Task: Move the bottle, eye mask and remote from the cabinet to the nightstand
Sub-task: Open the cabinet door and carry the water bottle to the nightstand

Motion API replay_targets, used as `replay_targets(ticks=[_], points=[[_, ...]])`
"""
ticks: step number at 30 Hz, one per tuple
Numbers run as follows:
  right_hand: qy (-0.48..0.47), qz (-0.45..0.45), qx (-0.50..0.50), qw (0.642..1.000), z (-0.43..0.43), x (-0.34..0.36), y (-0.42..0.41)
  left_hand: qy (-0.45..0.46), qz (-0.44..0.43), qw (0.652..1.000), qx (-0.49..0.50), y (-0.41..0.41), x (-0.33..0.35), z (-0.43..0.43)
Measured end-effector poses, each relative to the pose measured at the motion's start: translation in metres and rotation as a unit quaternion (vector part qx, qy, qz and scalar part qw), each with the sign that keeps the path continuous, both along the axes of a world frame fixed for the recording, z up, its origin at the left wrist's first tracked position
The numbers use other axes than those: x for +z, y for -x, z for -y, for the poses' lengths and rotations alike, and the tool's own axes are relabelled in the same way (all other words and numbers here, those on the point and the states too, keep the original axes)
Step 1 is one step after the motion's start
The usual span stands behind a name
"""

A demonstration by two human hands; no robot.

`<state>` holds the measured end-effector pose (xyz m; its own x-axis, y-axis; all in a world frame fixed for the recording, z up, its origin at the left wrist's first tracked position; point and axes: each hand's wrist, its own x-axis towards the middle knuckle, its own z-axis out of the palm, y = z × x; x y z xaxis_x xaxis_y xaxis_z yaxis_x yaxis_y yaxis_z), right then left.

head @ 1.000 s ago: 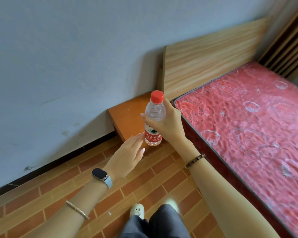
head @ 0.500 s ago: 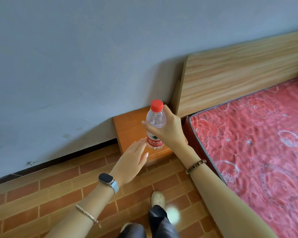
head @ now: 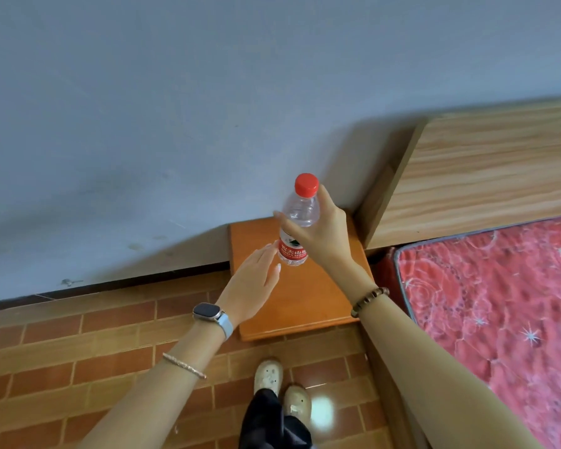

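My right hand (head: 324, 238) grips a clear plastic bottle (head: 297, 222) with a red cap and red label, upright, over the back part of the orange nightstand (head: 314, 303). I cannot tell whether its base touches the top. My left hand (head: 251, 286) hovers just left of the bottle's lower end, fingers straight and together, holding nothing. The eye mask, remote and cabinet are out of view.
The nightstand stands against a grey wall (head: 175, 124), with the wooden headboard (head: 486, 176) and a red patterned mattress (head: 499, 303) to its right. Brick-pattern floor (head: 78, 367) lies in front, where my shoes (head: 282, 387) stand.
I have stepped closer, so the nightstand now lies right under my hands. The bottle, still in my right hand, has come over the nightstand top. My left hand stays beside it.
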<state>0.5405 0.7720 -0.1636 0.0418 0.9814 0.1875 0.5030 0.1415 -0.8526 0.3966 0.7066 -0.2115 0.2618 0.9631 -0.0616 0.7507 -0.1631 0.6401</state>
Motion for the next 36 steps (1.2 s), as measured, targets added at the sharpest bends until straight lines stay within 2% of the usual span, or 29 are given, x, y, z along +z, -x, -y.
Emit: replay_targets(ticks=[9,20,29,36], points=[[0.021,-0.018,0.062,0.998,-0.074,-0.105,0.028,-0.015,0.041,0.999,0.027,0.03,-0.092,-0.066],[0.037,-0.02,0.131,0.991,-0.126,-0.24,0.077,0.004,0.024,0.996,0.081,0.068,-0.23,-0.103],[0.051,-0.013,0.155,0.987,-0.145,-0.274,0.085,0.03,0.02,0.994,0.099,0.071,-0.271,-0.12],[0.054,-0.009,0.154,0.986,-0.156,-0.281,0.088,0.016,-0.014,0.995,0.099,0.07,-0.279,-0.134]])
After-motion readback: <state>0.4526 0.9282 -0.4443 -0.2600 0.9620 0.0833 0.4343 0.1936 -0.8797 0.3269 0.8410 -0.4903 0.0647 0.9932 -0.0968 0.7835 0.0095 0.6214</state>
